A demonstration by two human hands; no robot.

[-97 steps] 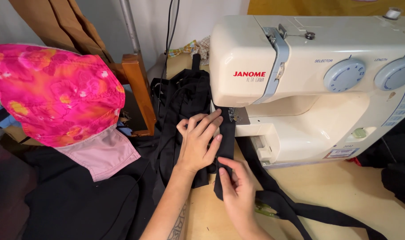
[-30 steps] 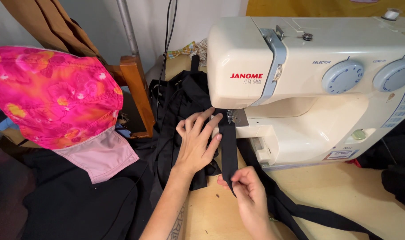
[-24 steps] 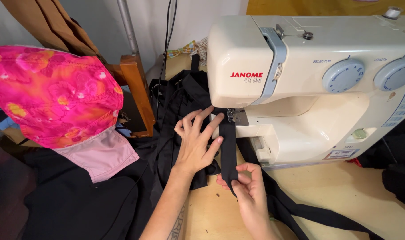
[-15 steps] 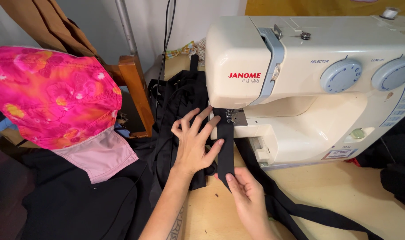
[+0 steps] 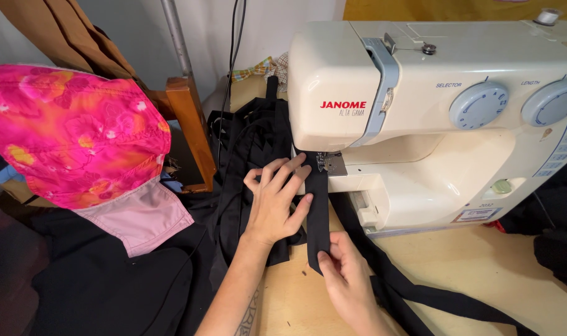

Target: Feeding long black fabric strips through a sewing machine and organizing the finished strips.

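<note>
A cream sewing machine (image 5: 433,118) stands on a wooden table (image 5: 482,267). A black fabric strap (image 5: 319,211) runs under its presser foot (image 5: 326,163) toward me. My left hand (image 5: 276,200) lies flat with spread fingers on the strap and the black cloth (image 5: 249,149) beside the needle. My right hand (image 5: 345,280) pinches the near end of the strap between thumb and fingers, holding it taut.
A bright pink patterned cloth (image 5: 71,137) with a pale pink lining lies at the left over dark fabric (image 5: 90,280). A wooden chair post (image 5: 187,124) stands behind it. More black strap (image 5: 433,292) trails across the table at the right.
My right hand has slid a little down and toward me along the strap, shifting its pinch. My left hand has stayed flat on the cloth with only small finger shifts.
</note>
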